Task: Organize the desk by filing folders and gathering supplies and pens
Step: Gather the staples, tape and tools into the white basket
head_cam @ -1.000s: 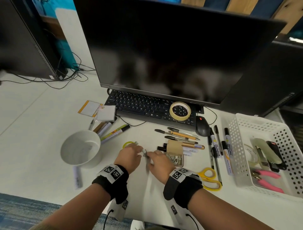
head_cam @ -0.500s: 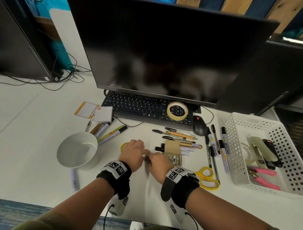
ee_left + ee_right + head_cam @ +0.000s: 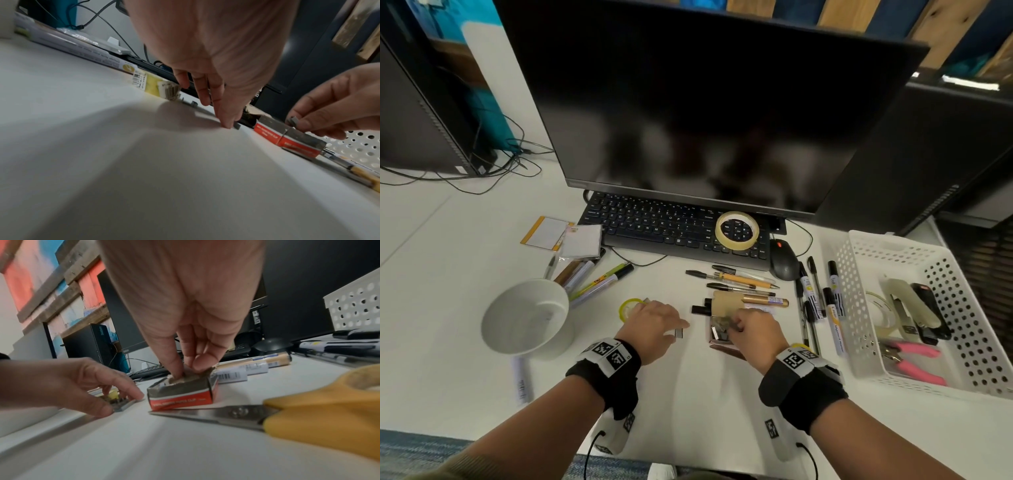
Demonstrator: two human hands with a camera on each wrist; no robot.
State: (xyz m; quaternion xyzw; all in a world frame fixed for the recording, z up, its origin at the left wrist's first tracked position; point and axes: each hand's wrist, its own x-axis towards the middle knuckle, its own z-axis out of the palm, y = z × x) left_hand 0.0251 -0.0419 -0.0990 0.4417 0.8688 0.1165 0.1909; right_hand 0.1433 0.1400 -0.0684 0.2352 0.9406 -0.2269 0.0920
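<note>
My left hand point(image 3: 676, 327) reaches down to the white desk, its fingers fairly straight, fingertips point(image 3: 226, 125) touching the surface beside a loose grey staple strip point(image 3: 679, 333). More loose staples point(image 3: 119, 400) lie under that hand. My right hand point(image 3: 732, 325) hovers over a small open red box point(image 3: 719, 339) and pinches a small grey staple piece point(image 3: 294, 121) between thumb and fingers at the box's opening point(image 3: 180, 381). Pens point(image 3: 743, 281) and markers point(image 3: 832, 308) lie scattered behind and right of the box.
A white perforated basket point(image 3: 852, 308) with tools stands at the right. Yellow-handled scissors point(image 3: 308, 412) lie under my right wrist. A white cup point(image 3: 527, 318) sits left, with markers point(image 3: 599, 281) behind it. A tape roll point(image 3: 719, 229) rests on the keyboard point(image 3: 654, 222), by the mouse point(image 3: 784, 260).
My hands were together over the loose staples. The right hand has moved right to the red box with a small grey piece; the left hand stays by the staples.
</note>
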